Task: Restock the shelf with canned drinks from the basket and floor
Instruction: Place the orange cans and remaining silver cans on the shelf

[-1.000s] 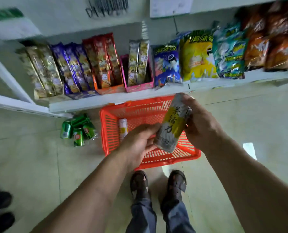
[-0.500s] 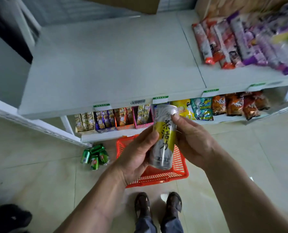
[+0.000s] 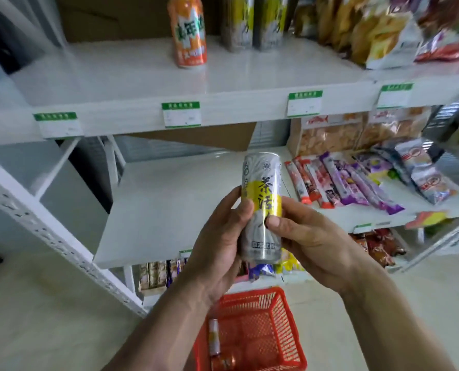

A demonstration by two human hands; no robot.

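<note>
From the head camera, both hands are wrapping a tall, slim metal can [image 3: 261, 207], silver with a yellow band, held upright before the middle shelf [image 3: 169, 204]. The left hand [image 3: 217, 250] is cupping its side, its grip curled round; the right hand [image 3: 311, 242] is pinching the front with its thumb. Below, a red plastic lattice basket [image 3: 284, 317] is holding what looks like another can [image 3: 214, 337]. An orange can [image 3: 188, 30] is standing on the upper shelf [image 3: 249, 73].

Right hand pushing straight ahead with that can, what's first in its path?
Likely nothing at first: the right hand and silver-yellow can point over a bare stretch of the middle shelf. The snack sticks lie off to the right. Depth is uncertain.
</note>
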